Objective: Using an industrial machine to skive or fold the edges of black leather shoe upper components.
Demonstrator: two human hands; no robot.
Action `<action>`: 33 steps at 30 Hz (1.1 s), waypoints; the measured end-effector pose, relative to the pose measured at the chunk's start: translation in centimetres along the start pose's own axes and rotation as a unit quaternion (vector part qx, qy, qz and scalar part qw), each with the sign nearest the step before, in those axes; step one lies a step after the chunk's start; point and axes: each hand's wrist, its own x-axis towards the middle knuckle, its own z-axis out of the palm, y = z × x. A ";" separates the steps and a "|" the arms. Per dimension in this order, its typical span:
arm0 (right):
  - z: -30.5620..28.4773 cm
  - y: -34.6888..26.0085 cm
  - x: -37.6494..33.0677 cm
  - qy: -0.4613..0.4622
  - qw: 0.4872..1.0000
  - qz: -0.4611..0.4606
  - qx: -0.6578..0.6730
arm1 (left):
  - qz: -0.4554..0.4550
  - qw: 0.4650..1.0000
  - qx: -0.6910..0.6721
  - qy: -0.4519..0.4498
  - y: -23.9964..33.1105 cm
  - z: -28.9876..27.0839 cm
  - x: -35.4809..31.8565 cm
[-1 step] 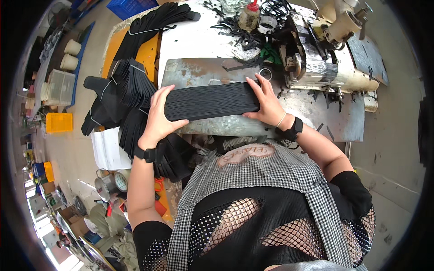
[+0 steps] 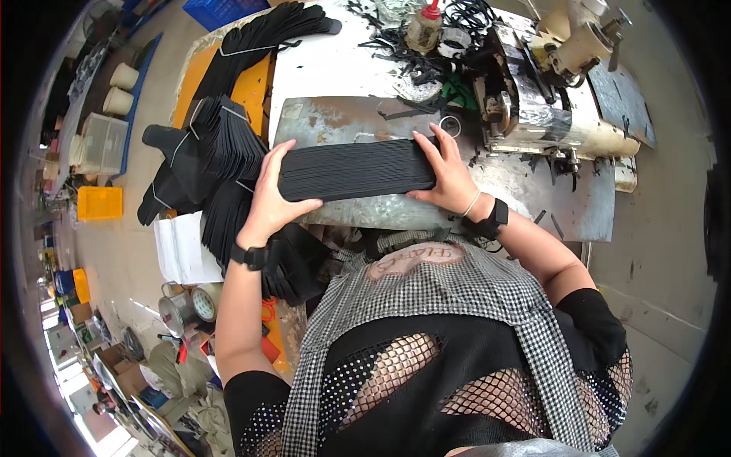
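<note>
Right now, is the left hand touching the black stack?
Touching. The head view shows the left hand clasped around the black stack's left end.

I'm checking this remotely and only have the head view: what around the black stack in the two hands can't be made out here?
- Head view: the ends of the black stack are covered by the left hand and right hand.
- The underside of the stack, and whether it rests on the metal plate, is hidden by the stack itself.
- The sewing machine needle area is too small and cluttered.
- The near table edge is hidden by the person's chest.
</note>
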 end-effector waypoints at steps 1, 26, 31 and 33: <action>0.4 -0.5 0.3 0.011 0.999 -0.023 -0.035 | -0.025 0.994 -0.103 0.005 -0.6 0.7 -0.1; -2.0 -1.7 8.3 0.167 0.922 -0.195 -0.288 | 0.178 0.938 0.240 0.178 -2.6 0.1 5.5; -0.5 -0.5 6.7 0.116 0.900 -0.277 -0.317 | 0.144 0.941 0.298 0.067 -3.1 0.3 4.4; -0.7 -0.6 5.0 0.096 0.919 -0.263 -0.276 | 0.140 0.950 0.276 0.036 -2.5 -0.8 3.7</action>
